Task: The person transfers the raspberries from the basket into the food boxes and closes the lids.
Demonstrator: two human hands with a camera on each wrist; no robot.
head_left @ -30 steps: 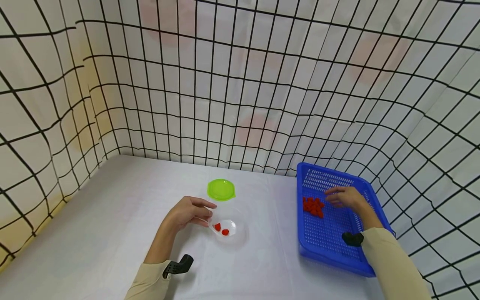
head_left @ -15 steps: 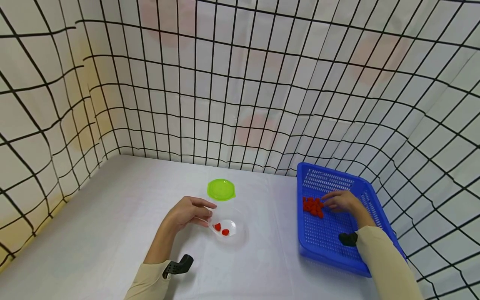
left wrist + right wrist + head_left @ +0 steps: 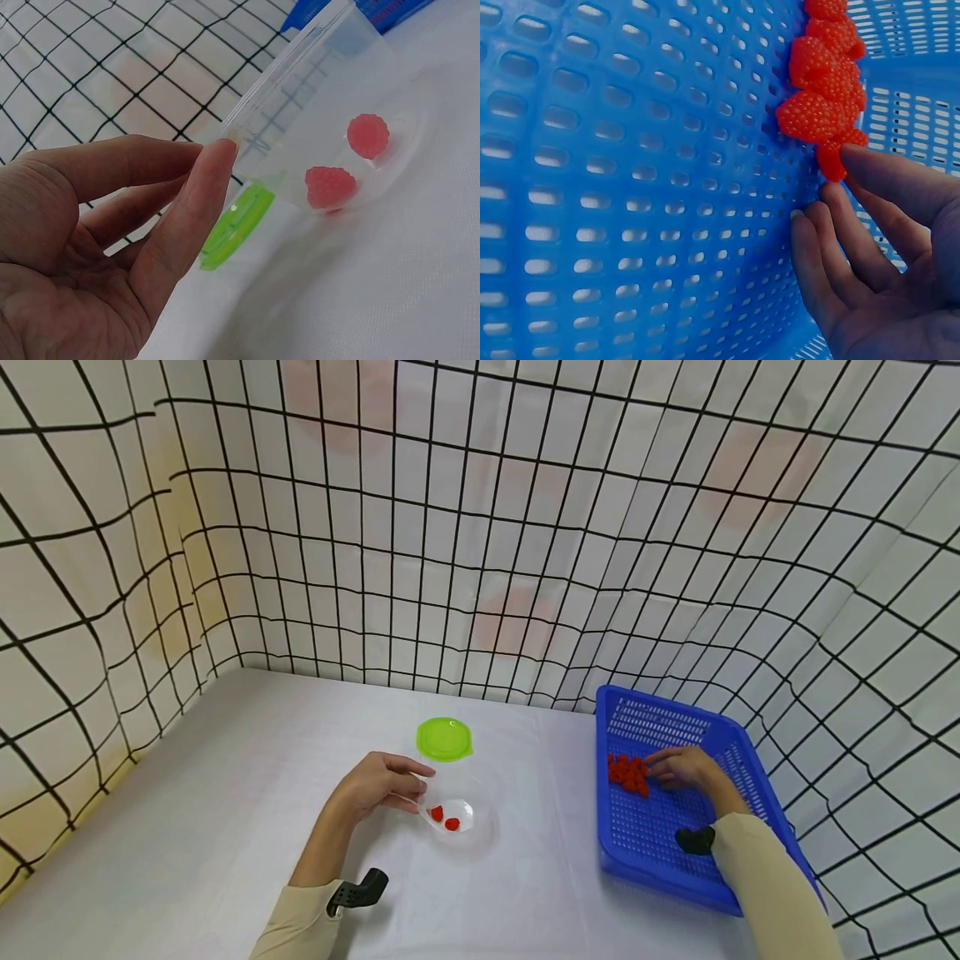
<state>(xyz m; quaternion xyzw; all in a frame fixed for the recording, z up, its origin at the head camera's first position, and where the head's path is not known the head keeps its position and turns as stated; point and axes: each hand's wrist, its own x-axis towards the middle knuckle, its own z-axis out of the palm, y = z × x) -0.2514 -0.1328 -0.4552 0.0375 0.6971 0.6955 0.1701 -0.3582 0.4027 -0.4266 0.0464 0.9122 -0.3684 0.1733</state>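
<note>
My left hand (image 3: 384,785) pinches the rim of a clear plastic bowl (image 3: 476,827) between thumb and fingers. Two red toy raspberries lie at its bottom; in the left wrist view one raspberry (image 3: 368,136) is a little apart from the other raspberry (image 3: 330,187). Over the blue basket (image 3: 660,885), my right hand (image 3: 684,768) reaches down to a heap of red raspberries (image 3: 627,774). In the right wrist view its thumb and fingertips close on the lowest raspberry (image 3: 830,160) at the heap's edge; the far side of that grip is hidden.
A green lid (image 3: 444,739) lies flat on the white table (image 3: 300,727), behind the bowl. Black grid mesh (image 3: 480,568) over white cloth surrounds the table at the back and both sides. The basket's raised walls stand around the right hand.
My right hand has moved down and slightly left to the raspberry heap, and its thumb and fingers have come together at a raspberry. The left hand and bowl have stayed still.
</note>
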